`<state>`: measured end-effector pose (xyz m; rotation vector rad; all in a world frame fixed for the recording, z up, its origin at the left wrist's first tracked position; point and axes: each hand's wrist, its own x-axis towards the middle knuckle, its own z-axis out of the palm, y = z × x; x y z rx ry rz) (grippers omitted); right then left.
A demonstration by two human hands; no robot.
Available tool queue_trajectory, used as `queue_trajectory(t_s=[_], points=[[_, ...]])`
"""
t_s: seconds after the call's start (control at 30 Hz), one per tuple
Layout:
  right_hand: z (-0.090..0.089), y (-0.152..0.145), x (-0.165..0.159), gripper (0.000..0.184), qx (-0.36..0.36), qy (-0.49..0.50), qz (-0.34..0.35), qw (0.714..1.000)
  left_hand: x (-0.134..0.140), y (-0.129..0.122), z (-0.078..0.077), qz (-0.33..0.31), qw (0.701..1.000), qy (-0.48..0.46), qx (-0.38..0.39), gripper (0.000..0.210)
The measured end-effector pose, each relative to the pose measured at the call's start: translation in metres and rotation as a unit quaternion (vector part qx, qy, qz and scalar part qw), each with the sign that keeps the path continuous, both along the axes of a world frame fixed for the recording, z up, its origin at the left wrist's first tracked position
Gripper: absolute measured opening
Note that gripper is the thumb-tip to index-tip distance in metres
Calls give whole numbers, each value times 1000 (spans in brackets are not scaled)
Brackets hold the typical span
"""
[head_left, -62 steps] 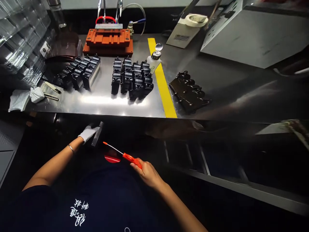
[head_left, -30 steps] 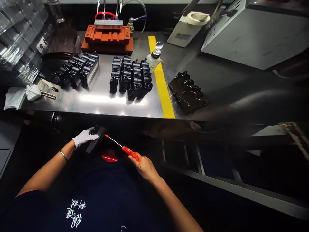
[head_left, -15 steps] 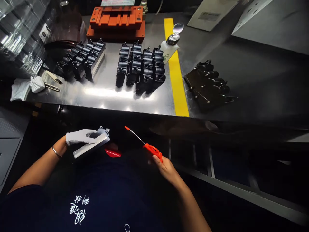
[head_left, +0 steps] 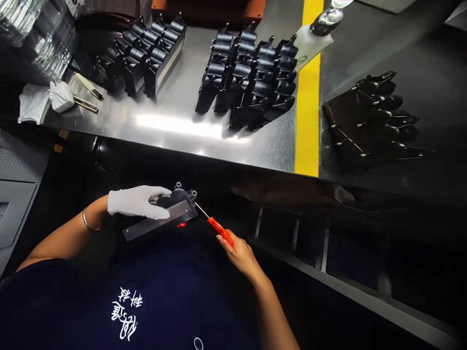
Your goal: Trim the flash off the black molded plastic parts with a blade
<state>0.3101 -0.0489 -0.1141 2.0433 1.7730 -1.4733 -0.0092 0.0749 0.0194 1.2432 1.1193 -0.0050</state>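
Note:
My left hand (head_left: 136,201), in a white glove, is closed around a dark molded plastic part (head_left: 178,197) with small ringed lugs at its end. A flat pale strip (head_left: 156,221) runs along the near side of this part, under my thumb. My bare right hand (head_left: 235,250) grips an orange-red air blow gun (head_left: 220,230). Its thin metal nozzle reaches to the lug end of the part; whether it touches I cannot tell. A small red piece (head_left: 181,224) shows just below the part.
Several black molded parts (head_left: 237,80) stand in rows on the metal bench (head_left: 171,138). Yellow tape (head_left: 307,121) crosses the bench, with a pump bottle (head_left: 310,43) beside it. White cloth (head_left: 34,104) and a cutter-like tool (head_left: 87,86) lie left. More dark parts (head_left: 372,116) sit right.
The blow gun's nozzle has moved left from open space to the end of the part. My left hand and the part have shifted right, and the view has tilted lower.

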Motion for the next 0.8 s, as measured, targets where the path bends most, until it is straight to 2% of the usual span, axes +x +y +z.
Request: queue_trajectory(t_s=[0.17,0.37,0.43,0.5,0.57,0.63,0.7,0.8], points=[[3,3,-3,49,-9,1,10,1000,3,0,3,-12,1000,10,-10,55],[0,2,-5,47,-11,0,24,1000,2,0,-1,-13,1000,2,-26,47],[0,2,-6,47,-8,4,23,1000,4,-2,-2,28,999,-11,-20,53],[1,3,-6,47,-8,11,19,1000,8,-5,-3,116,993,-32,-5,64],[2,4,-6,47,-10,16,15,1000,15,-7,-2,222,973,-65,22,72],[2,5,-6,45,-9,17,14,1000,21,-8,0,300,948,-99,49,76],[2,6,-6,43,0,17,13,1000,26,-7,3,337,932,-118,63,75],[0,7,-6,42,5,14,11,1000,29,-6,8,352,925,-126,62,74]])
